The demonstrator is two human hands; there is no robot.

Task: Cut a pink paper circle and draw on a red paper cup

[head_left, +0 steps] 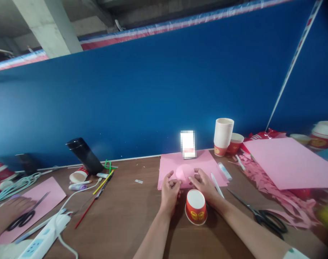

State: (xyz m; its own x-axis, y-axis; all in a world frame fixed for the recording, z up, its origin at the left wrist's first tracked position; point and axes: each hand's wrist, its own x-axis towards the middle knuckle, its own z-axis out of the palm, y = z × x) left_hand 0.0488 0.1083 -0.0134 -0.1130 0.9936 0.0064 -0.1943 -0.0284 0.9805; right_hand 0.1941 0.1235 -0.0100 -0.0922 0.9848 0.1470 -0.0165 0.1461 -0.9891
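Observation:
A round piece of pink paper is between my hands, above larger pink sheets on the table. My left hand has its fingers curled in at the lower left edge of the round paper. My right hand pinches the right edge with thumb and fingers. Just below my hands stands an upside-down red paper cup with a white base and a yellow butterfly-like print. A white pen and a glue stick lie to the right of my right hand.
Black scissors lie at the right beside pink paper scraps. Stacked paper cups stand near the blue partition. A lit, blurred-out screen stands behind the sheets. At left are a black bottle, a power strip and another person's hand.

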